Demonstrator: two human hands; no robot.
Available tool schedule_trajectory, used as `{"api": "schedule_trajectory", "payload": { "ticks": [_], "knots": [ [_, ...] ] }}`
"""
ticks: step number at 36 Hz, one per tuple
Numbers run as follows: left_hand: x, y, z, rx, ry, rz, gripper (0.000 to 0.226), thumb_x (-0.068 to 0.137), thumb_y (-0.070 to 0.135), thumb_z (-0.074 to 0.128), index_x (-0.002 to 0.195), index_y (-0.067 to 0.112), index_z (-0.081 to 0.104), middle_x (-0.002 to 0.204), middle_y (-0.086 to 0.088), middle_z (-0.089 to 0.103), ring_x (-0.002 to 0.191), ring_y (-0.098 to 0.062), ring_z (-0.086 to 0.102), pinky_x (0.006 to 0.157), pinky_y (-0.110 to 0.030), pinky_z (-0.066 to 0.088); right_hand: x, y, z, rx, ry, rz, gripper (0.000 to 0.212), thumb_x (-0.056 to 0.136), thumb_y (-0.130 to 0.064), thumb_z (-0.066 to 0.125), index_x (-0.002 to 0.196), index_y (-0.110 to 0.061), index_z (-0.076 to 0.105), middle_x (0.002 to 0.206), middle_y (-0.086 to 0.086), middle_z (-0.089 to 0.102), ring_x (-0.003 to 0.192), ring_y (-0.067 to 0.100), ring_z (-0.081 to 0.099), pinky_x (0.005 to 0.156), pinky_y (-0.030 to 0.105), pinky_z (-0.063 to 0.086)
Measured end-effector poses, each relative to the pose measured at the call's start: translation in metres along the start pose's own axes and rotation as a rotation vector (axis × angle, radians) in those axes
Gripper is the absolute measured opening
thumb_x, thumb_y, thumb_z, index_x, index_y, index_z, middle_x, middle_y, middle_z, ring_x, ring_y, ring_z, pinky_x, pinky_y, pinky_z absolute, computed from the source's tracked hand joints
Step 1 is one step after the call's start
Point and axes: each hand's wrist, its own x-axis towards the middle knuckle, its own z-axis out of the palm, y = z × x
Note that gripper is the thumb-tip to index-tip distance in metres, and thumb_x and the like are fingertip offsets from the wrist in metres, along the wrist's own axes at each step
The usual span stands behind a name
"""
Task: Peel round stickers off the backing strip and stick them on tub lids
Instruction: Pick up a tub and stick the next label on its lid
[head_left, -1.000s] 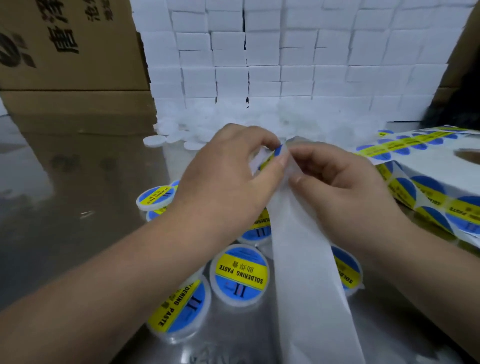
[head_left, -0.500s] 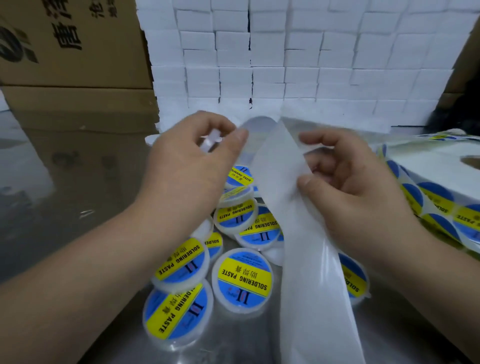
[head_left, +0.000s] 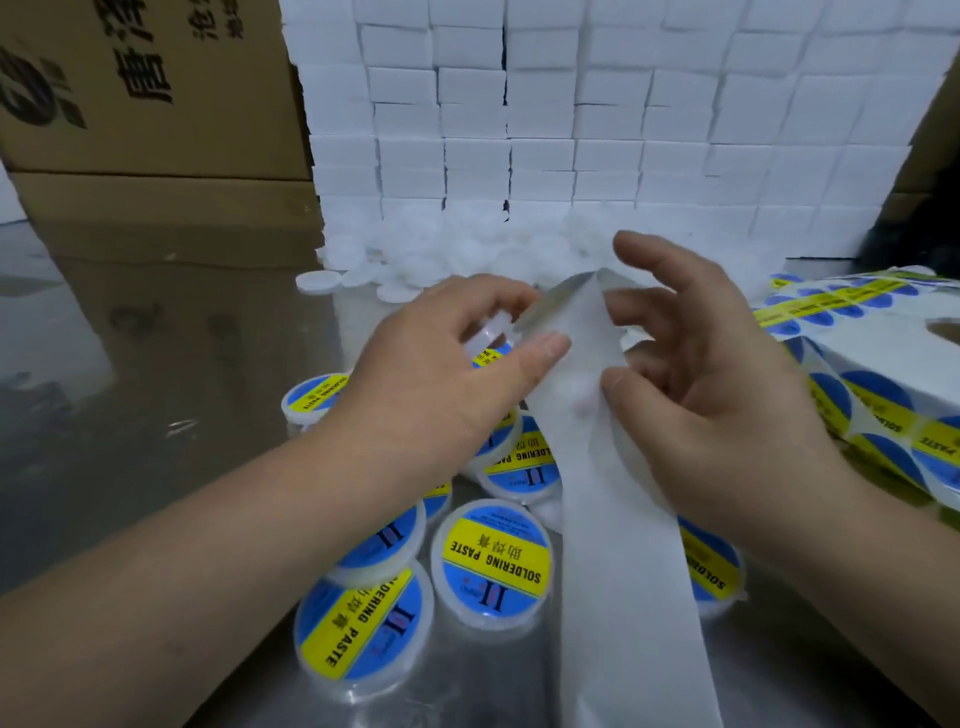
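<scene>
- The box wall (head_left: 571, 130) behind the strip (head_left: 613, 545) was made of matt white, square-faced packs stacked tight. Brown corrugated cartons (head_left: 145, 93) stood far left of the strip.
- The table (head_left: 156, 415) under the strip was smooth and glossy and mirrored the cartons.
- The sticker roll (head_left: 883, 405), just right of the strip, was a flat white coil rimmed with shiny blue-and-yellow discs.
- The strip was a slick, waxy-looking white paper band that rose from the bottom edge to the hands and folded over at the top. The stretch in view was bare.
- The right hand (head_left: 701, 395) pinched the strip lightly between thumb and curled fingers, with the forefinger lifted free. Its next job was probably to feed the strip on until a fresh sticker reached the fold.
- The left hand (head_left: 441, 379), touching the strip's left edge, had thumb and fingers curled round a tub (head_left: 485, 332).
- The labelled tubs (head_left: 496, 564) lay clustered left of and under the strip. They were low, round, translucent plastic tubs with glossy round labels.
- The white lids (head_left: 318, 282), plain flat discs, were heaped behind the strip at the foot of the wall.
- The tub was small, round and milky. Whether a sticker already sat on it could not be told. The step looked like sticking or pressing down, so the next move called for centring the label and smoothing it flat without creases.
</scene>
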Motion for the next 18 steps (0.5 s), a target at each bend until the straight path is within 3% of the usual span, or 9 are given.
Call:
{"api": "schedule_trajectory", "payload": {
  "ticks": [2,7,10,12,15,18],
  "knots": [
    [0.001,-0.003,-0.001,0.026,0.07,0.005,0.005,0.081,0.033,0.063,0.079,0.037,0.062,0.09,0.012,0.064,0.085,0.003,0.057,0.078,-0.016,0.044,-0.001,0.0,0.001,-0.014,-0.025,-0.004,0.063,0.075,-0.009,0.046,0.11,-0.062,0.04,0.097,-0.035,0.055,0.059,0.004,0.053,0.058,0.011,0.043],
    [0.01,-0.009,-0.006,0.029,0.298,-0.057,0.016,0.088,0.029,0.056,0.073,0.025,0.062,0.064,0.013,0.059,0.053,0.004,0.049,0.046,-0.007,0.035,-0.002,0.0,0.001,-0.03,-0.034,-0.005,0.07,0.073,-0.012,0.046,0.105,-0.073,0.036,0.098,-0.028,0.056,0.065,0.011,0.054,0.06,0.016,0.045],
    [0.017,-0.012,-0.013,-0.034,0.424,-0.113,0.021,0.09,0.031,0.053,0.072,0.022,0.059,0.076,-0.005,0.064,0.044,-0.002,0.042,0.038,-0.009,0.032,-0.002,0.001,0.001,-0.051,0.004,-0.044,0.069,0.074,-0.01,0.047,0.107,-0.07,0.038,0.1,-0.032,0.052,0.058,0.012,0.051,0.056,0.018,0.043],
    [0.02,-0.014,-0.016,-0.094,0.473,-0.134,0.024,0.09,0.035,0.053,0.069,0.024,0.057,0.083,-0.012,0.064,0.046,-0.004,0.041,0.038,-0.013,0.033,-0.002,0.001,-0.001,-0.078,0.081,-0.072,0.067,0.074,-0.009,0.048,0.11,-0.064,0.04,0.104,-0.03,0.05,0.053,0.008,0.05,0.053,0.012,0.039],
    [0.018,-0.012,-0.014,-0.093,0.447,-0.1,0.025,0.087,0.04,0.055,0.066,0.028,0.056,0.069,0.001,0.062,0.044,-0.001,0.041,0.04,-0.011,0.033,-0.001,0.0,-0.004,-0.157,0.234,-0.069,0.066,0.073,-0.008,0.051,0.11,-0.062,0.038,0.108,-0.005,0.05,0.052,0.006,0.054,0.053,0.006,0.037],
    [0.011,-0.007,-0.008,-0.053,0.384,-0.035,0.024,0.086,0.038,0.058,0.064,0.028,0.054,0.05,0.017,0.05,0.043,0.002,0.041,0.041,-0.006,0.029,0.002,-0.001,-0.005,-0.236,0.279,-0.134,0.067,0.073,0.0,0.05,0.11,-0.055,0.041,0.127,-0.018,0.041,0.055,0.009,0.054,0.061,0.005,0.038]
  ]
}}
